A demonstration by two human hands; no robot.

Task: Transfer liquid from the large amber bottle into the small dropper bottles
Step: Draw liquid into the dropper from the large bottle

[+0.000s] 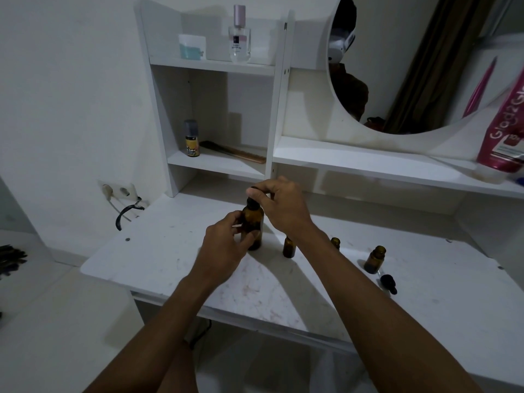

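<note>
Both grips are clamped on the large amber bottle (253,222): left grip (225,243) round its body, right grip (283,208) atop its black cap (251,201).

Large bottle (253,222) is showing dark amber-brown, its dropper cap (252,193) reading black. Small bottles (289,247) (335,243) (374,259) are showing the same amber, and the loose dropper (389,282) is reading black. Desk (170,251) is coming through white with faint reddish smears. Shelf unit (215,165) is reading plain white. Tube (504,129) is showing magenta with pale lettering. Spray can (192,143) is wearing a yellow label and grey cap.
</note>
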